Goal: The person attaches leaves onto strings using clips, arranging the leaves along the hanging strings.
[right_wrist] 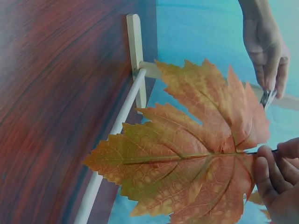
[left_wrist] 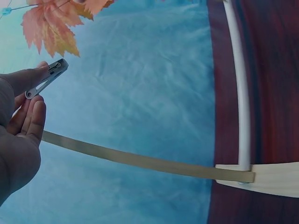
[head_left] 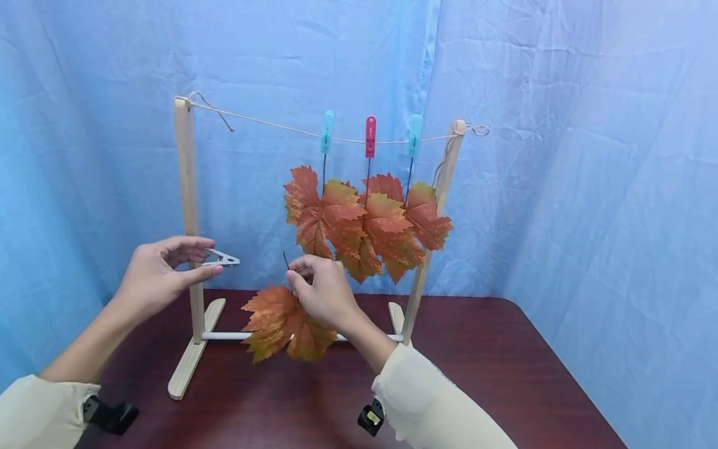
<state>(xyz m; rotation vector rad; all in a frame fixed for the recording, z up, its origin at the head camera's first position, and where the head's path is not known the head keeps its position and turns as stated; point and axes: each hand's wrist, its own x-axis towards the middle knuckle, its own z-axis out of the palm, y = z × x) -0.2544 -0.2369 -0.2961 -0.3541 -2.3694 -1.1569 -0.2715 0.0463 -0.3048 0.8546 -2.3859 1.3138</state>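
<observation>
My left hand (head_left: 162, 269) pinches a pale grey clothespin (head_left: 223, 259) between thumb and fingers, beside the left post. In the left wrist view the clothespin (left_wrist: 49, 77) points away from the hand. With thumb and fingertips my right hand (head_left: 322, 290) holds the dark stem of an orange-green artificial leaf (head_left: 288, 324), which hangs below the hand. The right wrist view shows this leaf (right_wrist: 187, 154) spread wide. Several similar leaves (head_left: 325, 212) hang above and to the right, their stems clipped to a string by two light-blue clothespins (head_left: 328, 132) and a red clothespin (head_left: 370, 137).
A string (head_left: 269, 125) runs between two wooden posts (head_left: 187, 187), sagging slightly. The stand has wooden feet (head_left: 193, 355) and a white crossbar (head_left: 224, 336) on a dark red-brown table (head_left: 477, 374). Blue cloth (head_left: 252, 62) hangs behind and at both sides.
</observation>
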